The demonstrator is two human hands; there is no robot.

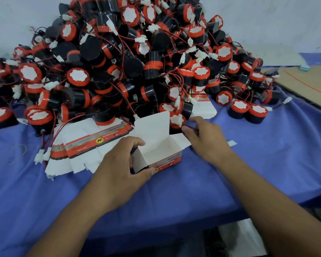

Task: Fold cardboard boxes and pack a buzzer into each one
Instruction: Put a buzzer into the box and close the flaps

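my left hand (119,169) pinches the open box (161,154) by its nine o'clock wall. my right hand (204,140), at two o'clock, touches a buzzer (176,120); its grip i cannot tell.

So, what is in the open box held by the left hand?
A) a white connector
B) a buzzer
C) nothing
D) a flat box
C: the box, gripped by the left hand, shows only its bare white inside; the right hand is at the edge of the buzzer pile.
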